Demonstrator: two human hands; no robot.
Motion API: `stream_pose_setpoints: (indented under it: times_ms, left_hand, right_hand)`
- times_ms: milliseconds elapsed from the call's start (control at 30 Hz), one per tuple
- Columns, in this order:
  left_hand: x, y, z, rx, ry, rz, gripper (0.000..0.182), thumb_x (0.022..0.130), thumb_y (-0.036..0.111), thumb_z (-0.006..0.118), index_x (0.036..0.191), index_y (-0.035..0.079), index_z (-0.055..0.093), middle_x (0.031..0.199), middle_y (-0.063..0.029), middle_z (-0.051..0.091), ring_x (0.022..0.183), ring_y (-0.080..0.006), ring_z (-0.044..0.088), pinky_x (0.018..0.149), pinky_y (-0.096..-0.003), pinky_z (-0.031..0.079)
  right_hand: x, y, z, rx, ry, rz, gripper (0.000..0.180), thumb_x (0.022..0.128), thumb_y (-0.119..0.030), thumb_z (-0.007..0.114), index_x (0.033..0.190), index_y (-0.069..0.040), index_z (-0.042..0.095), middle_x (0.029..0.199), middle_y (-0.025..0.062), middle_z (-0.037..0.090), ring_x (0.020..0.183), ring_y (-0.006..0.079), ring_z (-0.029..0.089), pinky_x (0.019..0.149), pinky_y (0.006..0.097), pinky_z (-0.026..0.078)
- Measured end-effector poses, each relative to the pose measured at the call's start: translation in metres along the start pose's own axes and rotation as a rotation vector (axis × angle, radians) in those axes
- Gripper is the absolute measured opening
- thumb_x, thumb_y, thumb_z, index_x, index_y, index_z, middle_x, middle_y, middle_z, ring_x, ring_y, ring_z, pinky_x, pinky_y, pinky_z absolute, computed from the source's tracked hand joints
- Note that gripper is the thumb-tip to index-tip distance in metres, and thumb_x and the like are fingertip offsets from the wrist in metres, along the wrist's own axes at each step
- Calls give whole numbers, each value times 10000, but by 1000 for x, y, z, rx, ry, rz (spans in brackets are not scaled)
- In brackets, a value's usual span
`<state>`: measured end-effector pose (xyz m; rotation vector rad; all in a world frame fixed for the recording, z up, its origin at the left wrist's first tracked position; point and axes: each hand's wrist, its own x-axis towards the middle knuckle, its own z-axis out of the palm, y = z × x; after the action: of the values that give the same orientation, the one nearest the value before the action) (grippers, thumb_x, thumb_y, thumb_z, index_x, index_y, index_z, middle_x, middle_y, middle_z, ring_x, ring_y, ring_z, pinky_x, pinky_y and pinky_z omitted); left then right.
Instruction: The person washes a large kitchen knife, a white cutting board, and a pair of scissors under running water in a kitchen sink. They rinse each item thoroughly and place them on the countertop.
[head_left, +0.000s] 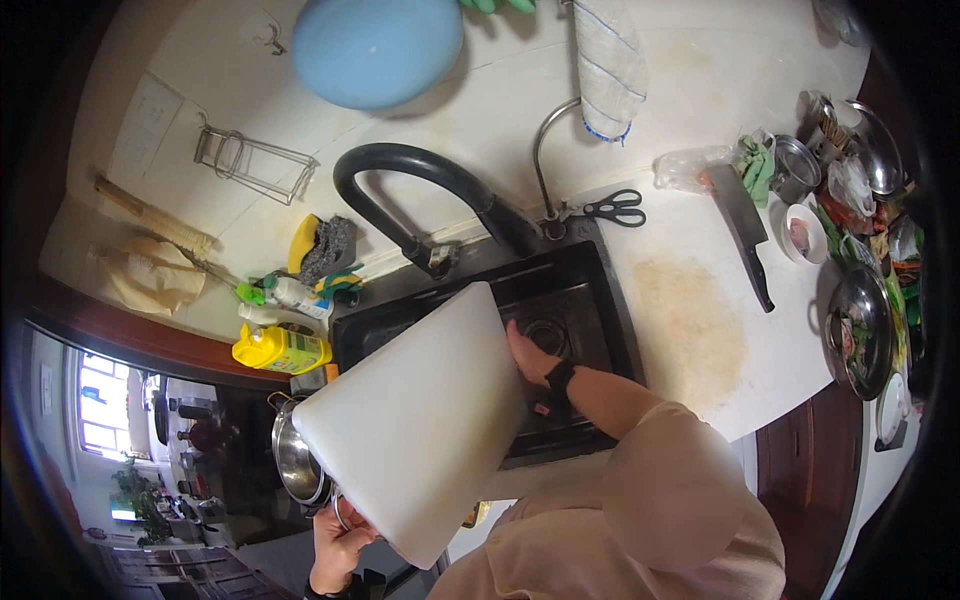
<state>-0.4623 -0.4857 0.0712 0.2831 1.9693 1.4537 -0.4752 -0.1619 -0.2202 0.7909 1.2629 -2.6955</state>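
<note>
A white plastic cutting board (420, 420) is tilted over the left part of the black sink (626, 322). My left hand (341, 536) grips the metal ring handle (341, 514) at the board's lower left corner. My right hand (529, 356), with a dark band on its wrist, is at the board's right edge above the sink basin; its fingers are partly hidden behind the board. A black gooseneck faucet (420, 161) arches over the back of the sink. A small reddish scrap (541, 409) lies in the basin.
Metal bowls (296, 457) stand left of the board, near a yellow bottle (281, 349). On the white counter right of the sink lie black-handled scissors (619, 208) and a cleaver (739, 225). Farther right are a small white bowl (804, 234) and a metal bowl of greens (861, 334).
</note>
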Motion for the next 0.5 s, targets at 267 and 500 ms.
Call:
stream_pose_setpoints:
  times_ms: [267, 500]
  left_hand:
    - [-1, 5, 4, -23, -19, -21, 374, 603, -123, 459, 959, -68, 563, 797, -56, 623, 702, -115, 575, 616, -226, 430]
    - [-3, -3, -4, 48, -35, -9, 232, 625, -115, 492, 832, -33, 560, 676, -7, 573, 599, -68, 498, 545, -203, 382]
  right_hand:
    - [38, 113, -59, -407, -362, 221, 621, 946, -487, 128, 1369, -54, 270, 1322, 188, 412, 1185, 315, 421, 966, 377, 340]
    - [-26, -18, -16, -1002, -139, -366, 429, 946, -328, 285, 1104, -19, 537, 1091, 244, 547, 978, 360, 548, 852, 404, 417]
